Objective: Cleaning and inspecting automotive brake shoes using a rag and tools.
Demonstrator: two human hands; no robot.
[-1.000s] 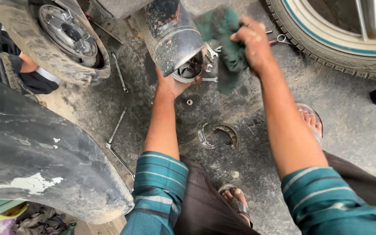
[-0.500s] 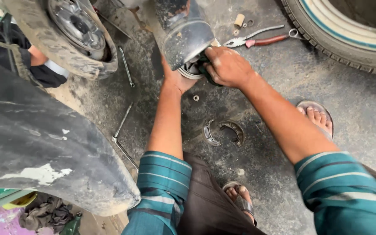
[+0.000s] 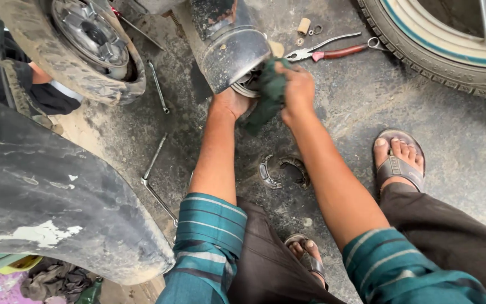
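The green rag (image 3: 268,93) is back in view, bunched in the right hand (image 3: 296,90), fingers squeezing it against the metal drum (image 3: 233,56). The left hand (image 3: 230,103) cups the drum from below.

Soft, even daylight, fairly bright; shadows on the concrete floor (image 3: 367,112) are faint and diffuse. A mild sheen marks the metal drum (image 3: 234,53). Focus is sharp centrally, wide-angle stretching bends the edges

- Our right hand (image 3: 296,90), raised clear with the green rag (image 3: 268,95) a second ago, now presses it against the open end of the metal drum (image 3: 234,56).
- Pliers (image 3: 327,52) have come fully into view as our head shifted.
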